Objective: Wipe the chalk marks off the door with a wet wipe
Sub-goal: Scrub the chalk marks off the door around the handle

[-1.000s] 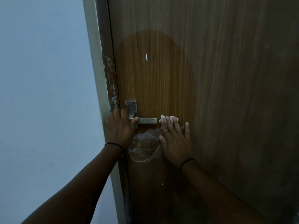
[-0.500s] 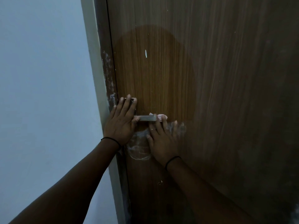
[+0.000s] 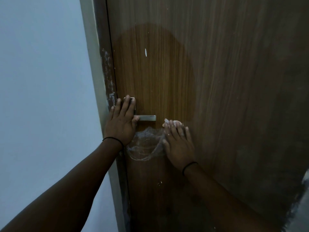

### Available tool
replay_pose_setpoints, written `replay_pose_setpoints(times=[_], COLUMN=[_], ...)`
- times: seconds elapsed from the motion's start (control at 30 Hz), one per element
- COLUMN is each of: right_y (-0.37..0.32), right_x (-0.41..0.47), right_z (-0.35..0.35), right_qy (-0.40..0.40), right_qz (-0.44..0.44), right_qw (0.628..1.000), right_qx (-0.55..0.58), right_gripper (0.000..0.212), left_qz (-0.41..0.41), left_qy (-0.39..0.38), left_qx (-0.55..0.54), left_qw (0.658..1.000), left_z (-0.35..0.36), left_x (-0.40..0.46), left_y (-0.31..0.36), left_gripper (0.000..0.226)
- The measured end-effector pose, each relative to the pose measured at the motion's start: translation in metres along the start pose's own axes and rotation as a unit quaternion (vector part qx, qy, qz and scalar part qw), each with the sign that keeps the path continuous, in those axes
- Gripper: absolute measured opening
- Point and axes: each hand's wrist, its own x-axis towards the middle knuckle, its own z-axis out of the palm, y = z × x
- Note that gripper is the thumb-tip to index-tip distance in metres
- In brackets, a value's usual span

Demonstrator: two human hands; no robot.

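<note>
presently mid-wipe on a brown wooden door (image 3: 209, 81). left hand (image 3: 121, 122) spread flat over the plate end of the metal lever handle (image 3: 147, 117), fingers open, thumb hooked under the lever near its root; closed on nothing, just pressing, probably to steady the door against the rubbing. right hand (image 3: 178, 144) laid palm-down on the door just right of and below the lever's free end, fingers extended and together, pinning a wet wipe (image 3: 173, 122) flat against the wood; only a pale crumpled edge showing past the fingertips, the rest hidden under the palm. a flat, open-handed press rather than a pinch, likely chosen to spread pressure over more of the cloth.

chalk marks (image 3: 145, 144): a smeared whitish loop and scribbles between the two hands, just below the lever, touching the thumb side of the right hand. looks partly blurred yet plainly not gone. further small white flecks lower on the door, one short white dash well above the handle, and rough white scuffs on the dark door frame (image 3: 108, 77) at left; cannot tell whether those are chalk or chipped paint. pale wall (image 3: 45, 97) beyond the frame.

judged roughly midway: main smear next to clear, probably with a leftward sweep under the lever
</note>
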Motion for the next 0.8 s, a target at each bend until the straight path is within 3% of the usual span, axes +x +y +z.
replay_pose_setpoints(times=[0.13, 0.2, 0.27, 0.33, 0.4, 0.47, 0.57, 0.63, 0.73, 0.8], right_y=[0.025, 0.030, 0.028, 0.024, 0.024, 0.022, 0.021, 0.021, 0.024, 0.026], right_x=[0.002, 0.012, 0.022, 0.029, 0.034, 0.037, 0.035, 0.031, 0.024, 0.024], right_z=[-0.020, -0.032, -0.042, -0.044, -0.042, -0.040, -0.029, -0.026, -0.024, -0.026], right_qy=[0.043, 0.009, 0.013, 0.073, 0.109, 0.133, 0.144, 0.170, 0.234, 0.217], right_qz=[-0.010, 0.031, 0.116, 0.171, 0.181, 0.148, 0.101, 0.072, 0.014, 0.065], right_qw=[0.991, 0.971, 0.906, 0.829, 0.819, 0.823, 0.885, 0.933, 0.934, 0.933], right_qx=[0.126, 0.235, 0.408, 0.527, 0.534, 0.532, 0.432, 0.310, 0.271, 0.278], right_gripper=[0.055, 0.047, 0.031, 0.009, 0.013, 0.017, 0.017, 0.018, 0.016, 0.014], left_qz=[-0.020, -0.028, -0.032, -0.041, -0.066, -0.074, 0.079, 0.150, 0.161, 0.176], left_qy=[-0.015, -0.020, -0.021, -0.017, 0.015, 0.090, 0.170, 0.169, 0.134, 0.112], left_qx=[-0.007, -0.013, -0.019, -0.030, -0.037, -0.030, -0.043, -0.079, -0.119, -0.120], left_qw=[1.000, 0.999, 0.999, 0.999, 0.997, 0.993, 0.981, 0.971, 0.971, 0.970], left_z=[-0.006, -0.008, -0.009, -0.008, -0.006, -0.003, 0.017, 0.031, 0.043, 0.049], left_x=[-0.002, -0.003, -0.005, -0.007, -0.013, -0.021, -0.038, -0.041, -0.034, -0.027], left_y=[0.007, 0.009, 0.011, 0.014, 0.020, 0.031, 0.060, 0.080, 0.102, 0.113], left_gripper=[0.059, 0.059, 0.059, 0.060, 0.061, 0.058, 0.032, 0.025, 0.029, 0.040])
